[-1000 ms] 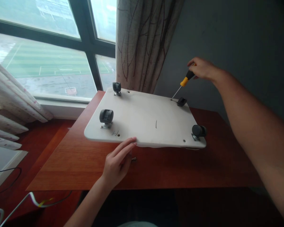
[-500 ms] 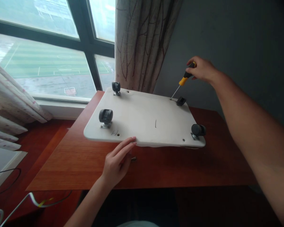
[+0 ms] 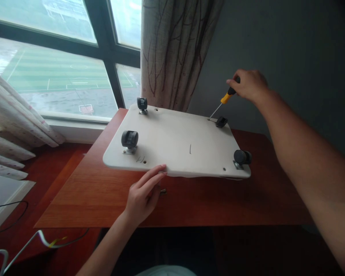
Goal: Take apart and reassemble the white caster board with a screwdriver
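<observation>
A white board point(image 3: 172, 140) with rounded corners lies on the table, its wheeled face up. Black casters point(image 3: 129, 139) stand near its corners, and small holes dot the surface. My right hand point(image 3: 248, 85) is closed around the black and yellow handle of a screwdriver point(image 3: 225, 98). The tilted shaft reaches down to a hole at the board's far edge, beside the far-right caster point(image 3: 221, 122). On the near edge, my left hand point(image 3: 145, 193) holds the board, fingers on top and thumb mostly hidden. Small metal screws point(image 3: 163, 191) lie just right of that hand, partly covered.
The reddish-brown wooden table point(image 3: 83, 195) carries the board. Behind it hang a patterned curtain point(image 3: 172, 53) and a grey wall point(image 3: 276, 50). A window point(image 3: 60, 76) fills the left. White and black cables point(image 3: 40, 235) run at the lower left.
My right hand and the screwdriver handle have shifted slightly right and turned, while the tip stays at the same hole. My left hand keeps its place on the board.
</observation>
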`<state>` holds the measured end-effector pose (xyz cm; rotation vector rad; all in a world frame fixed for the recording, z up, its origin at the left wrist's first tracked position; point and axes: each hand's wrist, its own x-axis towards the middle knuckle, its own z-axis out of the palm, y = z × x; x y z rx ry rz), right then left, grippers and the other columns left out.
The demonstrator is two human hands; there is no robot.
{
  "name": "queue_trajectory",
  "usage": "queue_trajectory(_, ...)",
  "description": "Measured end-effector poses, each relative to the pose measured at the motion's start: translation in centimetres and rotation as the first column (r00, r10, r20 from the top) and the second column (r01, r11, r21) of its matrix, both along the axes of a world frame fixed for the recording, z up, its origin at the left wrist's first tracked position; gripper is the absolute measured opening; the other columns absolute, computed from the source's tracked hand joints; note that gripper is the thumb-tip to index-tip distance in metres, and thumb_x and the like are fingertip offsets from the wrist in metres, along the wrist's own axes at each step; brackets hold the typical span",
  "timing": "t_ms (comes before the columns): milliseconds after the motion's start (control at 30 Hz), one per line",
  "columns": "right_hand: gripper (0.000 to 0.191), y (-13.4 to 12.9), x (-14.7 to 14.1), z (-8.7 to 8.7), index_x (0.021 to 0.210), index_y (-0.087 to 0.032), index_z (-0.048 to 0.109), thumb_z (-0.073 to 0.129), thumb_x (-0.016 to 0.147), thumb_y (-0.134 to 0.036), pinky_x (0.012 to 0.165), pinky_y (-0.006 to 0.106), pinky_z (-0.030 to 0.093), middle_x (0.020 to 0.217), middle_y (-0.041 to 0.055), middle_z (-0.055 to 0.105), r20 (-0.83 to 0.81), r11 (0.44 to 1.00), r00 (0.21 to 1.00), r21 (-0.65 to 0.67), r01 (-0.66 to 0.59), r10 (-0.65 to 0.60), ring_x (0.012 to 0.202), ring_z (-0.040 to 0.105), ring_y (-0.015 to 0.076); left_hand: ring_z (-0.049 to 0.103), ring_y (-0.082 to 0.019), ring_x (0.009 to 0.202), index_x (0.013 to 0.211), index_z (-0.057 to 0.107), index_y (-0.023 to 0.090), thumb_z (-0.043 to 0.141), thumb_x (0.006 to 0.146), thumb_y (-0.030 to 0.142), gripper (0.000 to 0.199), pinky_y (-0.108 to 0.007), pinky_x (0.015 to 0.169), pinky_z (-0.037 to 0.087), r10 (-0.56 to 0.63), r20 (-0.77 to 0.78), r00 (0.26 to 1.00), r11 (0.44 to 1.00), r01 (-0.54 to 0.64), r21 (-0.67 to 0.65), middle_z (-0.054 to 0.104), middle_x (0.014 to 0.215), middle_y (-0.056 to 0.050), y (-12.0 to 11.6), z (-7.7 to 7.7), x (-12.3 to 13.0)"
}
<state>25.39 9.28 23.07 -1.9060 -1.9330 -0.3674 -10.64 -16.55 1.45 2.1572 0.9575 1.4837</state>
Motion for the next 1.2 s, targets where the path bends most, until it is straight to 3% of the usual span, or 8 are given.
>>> queue_trajectory(200,0.024,0.2,0.3,-0.1,0.106,-0.02,0.067,0.053,0.087,-0.013,0.071,0.032,0.057,0.112,0.0081,0.065,-0.277,0.98,0.951,-0.098,-0.173,0.14,0.089,0.064,0.018,0.062,-0.023,0.124,0.125,0.064,0.019,0.053,0.088,-0.003,0.045,-0.033,0.101,0.056,0.01,-0.01,1.0,1.0,-0.01,-0.003,0.062,0.137,-0.011,0.0,-0.1,-0.1)
queue_trajectory(367,0.027,-0.3,0.5,0.1,0.105,-0.019,0.07,0.061,0.09,-0.04,0.082,0.042,0.054,0.082,0.0069,0.066,0.0,0.999,1.0,-0.038,-0.014,0.014,0.083,0.064,0.023,0.062,-0.023,0.124,0.124,0.064,0.019,0.053,0.088,-0.003,0.044,-0.034,0.102,0.056,0.013,-0.013,1.0,1.0,-0.013,-0.006,0.062,0.137,-0.011,-0.1,-0.1,0.0)
queue_trajectory(433,0.029,-0.2,0.5,0.1,0.105,-0.019,0.07,0.061,0.09,-0.042,0.086,0.045,0.053,0.087,0.0087,0.067,0.046,0.999,0.999,-0.033,-0.002,0.004,0.089,0.063,0.025,0.062,-0.023,0.124,0.125,0.064,0.019,0.053,0.088,-0.003,0.044,-0.033,0.101,0.057,0.013,-0.015,1.0,1.0,-0.013,-0.007,0.062,0.137,-0.011,-0.1,-0.1,0.0)
queue_trajectory(533,0.022,0.1,0.5,0.0,0.107,-0.019,0.069,0.058,0.088,-0.021,0.078,0.038,0.057,0.115,0.0116,0.063,-0.122,0.993,0.988,-0.067,-0.098,0.089,0.097,0.062,0.0229,0.062,-0.023,0.124,0.125,0.064,0.019,0.053,0.089,-0.002,0.043,-0.034,0.101,0.057,0.011,-0.016,1.0,1.0,-0.011,0.0,0.062,0.136,-0.011,-0.1,0.0,0.0)
queue_trajectory(633,0.03,0.0,0.4,-0.1,0.113,-0.022,0.066,0.058,0.085,-0.014,0.07,0.033,0.059,0.118,0.0083,0.062,-0.298,0.978,0.944,-0.108,-0.178,0.139,0.093,0.063,0.0198,0.062,-0.023,0.124,0.125,0.064,0.019,0.053,0.089,-0.002,0.043,-0.035,0.102,0.057,0.007,-0.015,1.0,1.0,-0.007,0.0,0.062,0.137,-0.011,0.0,-0.1,-0.1)
queue_trajectory(833,0.034,-0.7,-0.3,0.2,0.108,-0.021,0.068,0.066,0.087,-0.046,0.094,0.053,0.05,0.094,0.0093,0.066,0.004,0.999,1.0,-0.034,0.005,-0.005,0.098,0.063,0.029,0.063,-0.023,0.124,0.124,0.064,0.019,0.053,0.089,-0.002,0.042,-0.035,0.102,0.056,0.008,-0.011,1.0,1.0,-0.008,0.004,0.063,0.136,-0.011,0.0,-0.1,-0.1)
queue_trajectory(1033,0.035,-0.4,-0.4,0.1,0.119,-0.025,0.063,0.064,0.084,-0.022,0.075,0.039,0.061,0.113,0.0072,0.062,-0.262,0.984,0.96,-0.121,-0.129,0.094,0.088,0.063,0.0202,0.063,-0.023,0.124,0.123,0.064,0.019,0.053,0.089,-0.002,0.041,-0.033,0.103,0.056,0.014,-0.017,1.0,1.0,-0.014,0.001,0.063,0.136,-0.011,0.0,0.0,-0.1)
queue_trajectory(1200,0.041,-1.1,-0.9,0.3,0.112,-0.02,0.066,0.071,0.083,-0.048,0.094,0.057,0.051,0.095,0.0082,0.064,0.011,0.999,0.999,-0.013,0.031,-0.031,0.097,0.064,0.0298,0.063,-0.022,0.123,0.123,0.064,0.019,0.053,0.089,-0.001,0.041,-0.033,0.102,0.056,0.016,-0.017,1.0,1.0,-0.016,0.01,0.063,0.135,-0.011,0.0,0.1,-0.1)
